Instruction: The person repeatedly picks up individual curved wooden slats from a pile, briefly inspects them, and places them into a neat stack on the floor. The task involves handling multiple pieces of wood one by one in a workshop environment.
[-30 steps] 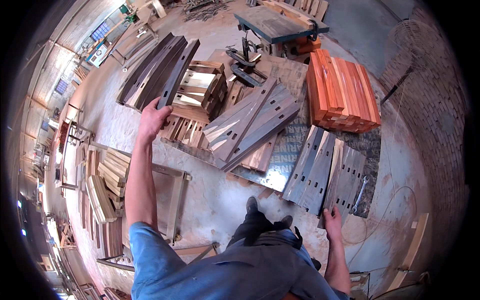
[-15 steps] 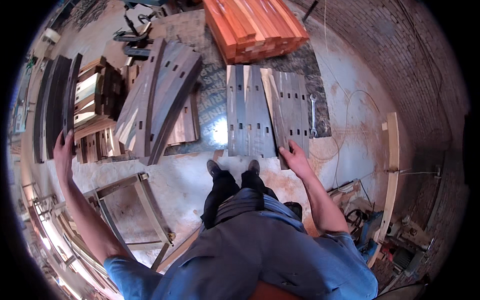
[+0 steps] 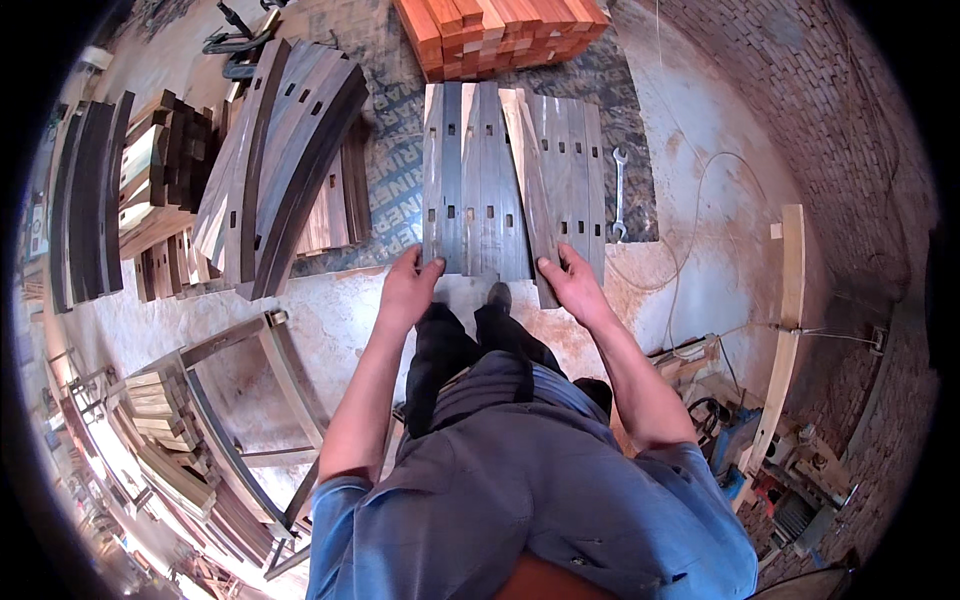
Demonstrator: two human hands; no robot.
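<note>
A row of grey-brown wooden slats (image 3: pixel 480 200) with small rectangular holes lies side by side before me. At its near left corner is my left hand (image 3: pixel 409 288), fingers along the outer edge and thumb on the end of the outermost slat. My right hand (image 3: pixel 575 285) is closed on the near end of a slat (image 3: pixel 527 170) with a pale streak. This slat lies slanted across the row, its end jutting past the others toward me.
Larger slats lean in a fanned stack (image 3: pixel 285 170) on the left, beside more stacked pieces (image 3: pixel 150 180). Reddish timber (image 3: pixel 500 40) is piled at the back. A wrench (image 3: pixel 619 195) lies right of the row. A wooden frame (image 3: pixel 290 380) stands lower left; a machine (image 3: pixel 800 480) sits lower right.
My left hand has left the dark slats at far left and come right to the row's near corner. My right hand stays on the slanted slat. The whole view has shifted slightly.
</note>
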